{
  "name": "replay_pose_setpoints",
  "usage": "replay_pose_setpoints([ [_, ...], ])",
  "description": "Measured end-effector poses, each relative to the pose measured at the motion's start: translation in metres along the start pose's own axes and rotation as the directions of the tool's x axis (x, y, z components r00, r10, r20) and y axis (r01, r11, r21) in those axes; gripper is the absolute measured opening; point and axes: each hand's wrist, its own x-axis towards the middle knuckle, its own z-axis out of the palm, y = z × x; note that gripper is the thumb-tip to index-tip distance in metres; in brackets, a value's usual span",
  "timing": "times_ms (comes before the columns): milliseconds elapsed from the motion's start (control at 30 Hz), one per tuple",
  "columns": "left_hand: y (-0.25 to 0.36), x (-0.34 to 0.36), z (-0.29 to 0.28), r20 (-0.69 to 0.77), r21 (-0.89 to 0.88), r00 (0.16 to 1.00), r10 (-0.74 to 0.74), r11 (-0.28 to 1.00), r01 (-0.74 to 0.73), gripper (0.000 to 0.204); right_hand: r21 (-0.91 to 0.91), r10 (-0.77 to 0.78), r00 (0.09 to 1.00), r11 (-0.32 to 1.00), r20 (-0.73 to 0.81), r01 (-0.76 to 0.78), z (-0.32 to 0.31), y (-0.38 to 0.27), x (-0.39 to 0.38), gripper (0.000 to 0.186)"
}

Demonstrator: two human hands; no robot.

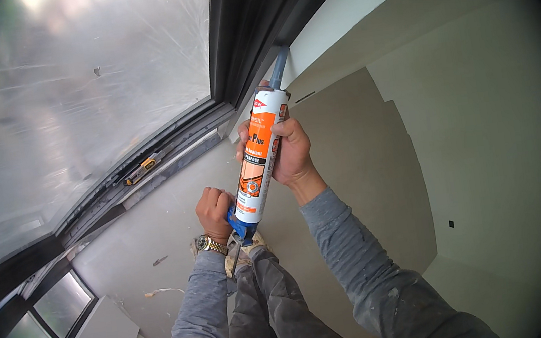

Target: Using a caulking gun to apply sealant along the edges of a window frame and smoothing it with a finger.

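Note:
A white and orange sealant cartridge (256,154) sits in a blue caulking gun (242,225), tilted with its grey nozzle (279,68) up and to the right. The nozzle's tip meets the corner where the dark window frame (248,43) joins the white wall. My right hand (292,149) is wrapped round the upper part of the cartridge, some fingers showing on its far side. Lower down, my left hand (213,211), with a watch at the wrist, is closed round the gun's handle, which it mostly hides.
A yellow and black utility knife (142,169) lies on the window sill at left. Film-covered glass (90,76) fills the upper left. Below are my shoes and the grey floor (156,230), with small scraps (160,260) on it. A second window (52,317) stands at lower left.

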Motion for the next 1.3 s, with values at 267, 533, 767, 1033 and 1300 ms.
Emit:
replay_pose_setpoints([
  [267, -0.014, -0.022, 0.014, 0.051, 0.039, 0.998, -0.039, 0.999, 0.037, 0.019, 0.002, 0.035, 0.999, 0.999, -0.037, -0.035, -0.024, 0.02, -0.001, 0.071],
  [533, -0.025, -0.034, 0.023, 0.101, 0.071, 0.992, -0.07, 0.996, 0.063, 0.021, -0.001, 0.095, 0.993, 0.995, -0.065, -0.096, -0.044, 0.035, 0.005, 0.072],
  [767, -0.015, -0.034, 0.009, 0.104, 0.01, 0.984, -0.144, 0.989, 0.144, 0.017, 0.043, 0.118, 0.991, 0.992, -0.069, -0.115, -0.04, 0.036, 0.008, 0.073],
  [1033, 0.045, -0.076, -0.081, 0.506, -0.266, 0.78, -0.369, 0.793, 0.548, 0.063, 0.282, 0.495, 0.78, 0.866, -0.383, -0.412, -0.081, 0.099, -0.008, 0.03],
  [1300, 0.094, -0.208, -0.178, 0.575, -0.489, 0.529, -0.624, 0.256, 0.834, 0.064, 0.35, 0.834, 0.323, 0.495, -0.447, -0.795, -0.058, 0.243, -0.103, 0.03],
])
